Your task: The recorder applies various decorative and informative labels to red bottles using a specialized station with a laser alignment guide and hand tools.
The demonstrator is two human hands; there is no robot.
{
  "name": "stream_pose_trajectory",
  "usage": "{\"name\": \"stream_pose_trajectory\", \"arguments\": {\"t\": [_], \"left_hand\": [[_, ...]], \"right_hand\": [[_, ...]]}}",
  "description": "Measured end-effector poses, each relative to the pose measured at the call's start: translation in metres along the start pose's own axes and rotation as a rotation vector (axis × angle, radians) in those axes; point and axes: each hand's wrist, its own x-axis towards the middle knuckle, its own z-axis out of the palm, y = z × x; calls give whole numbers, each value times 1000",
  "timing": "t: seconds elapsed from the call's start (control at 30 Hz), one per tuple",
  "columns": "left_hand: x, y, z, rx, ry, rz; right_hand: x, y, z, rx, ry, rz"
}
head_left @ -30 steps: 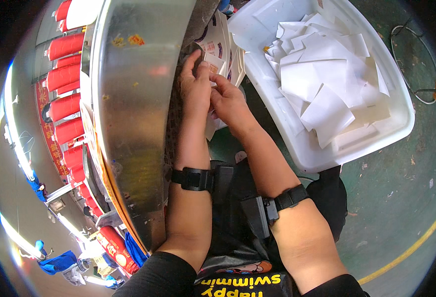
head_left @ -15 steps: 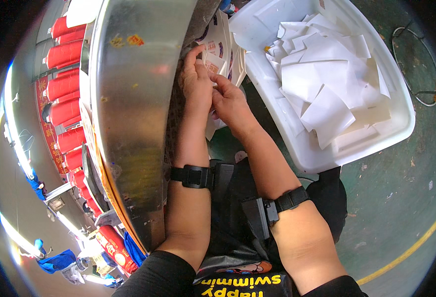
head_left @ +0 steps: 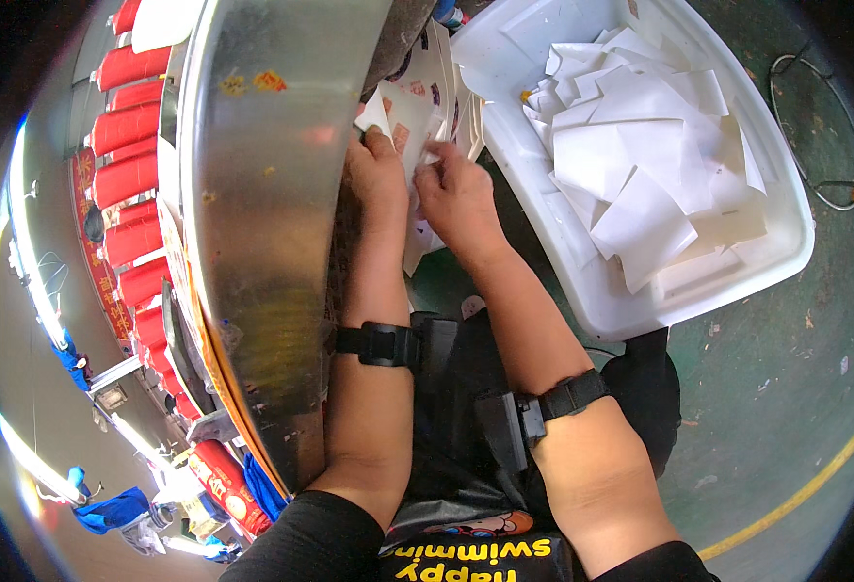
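Note:
My left hand (head_left: 378,175) pinches a white paper sheet (head_left: 374,113), whose corner stands up beside the metal edge. Close on its right, my right hand (head_left: 458,197) is closed, slightly blurred, with its fingertips pressed on a small white paper edge (head_left: 431,157). Whether that edge belongs to the same sheet, I cannot tell. Between and beyond the hands lie printed sheets (head_left: 442,73) with reddish and dark marks, partly hidden by my fingers.
A white plastic bin (head_left: 630,315) holding many loose white papers (head_left: 621,155) stands at the right on the green floor (head_left: 757,388). A metal surface (head_left: 262,194) runs along my left. Red thread cones (head_left: 126,179) line up beyond it. A wire frame (head_left: 815,145) is at far right.
My left fingers now hold up a white paper corner that was not showing before. My right hand has shifted slightly to the right, away from the left one.

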Motion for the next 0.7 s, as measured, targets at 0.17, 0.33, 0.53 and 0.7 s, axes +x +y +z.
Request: {"name": "stream_pose_trajectory", "arguments": {"t": [0.17, 0.33, 0.53, 0.7], "left_hand": [[1, -4, -5, 83, 21, -155], [-2, -22, -2, 70, 34, -25], [2, -53, -33, -13, 48, 100], [-9, -51, -32, -182, 24, -59]], "right_hand": [[2, -16, -4, 64, 218, -215], [0, -10, -8, 78, 81, -155], [0, -16, -2, 275, -48, -63], [3, -3, -6, 282, -230, -11]]}}
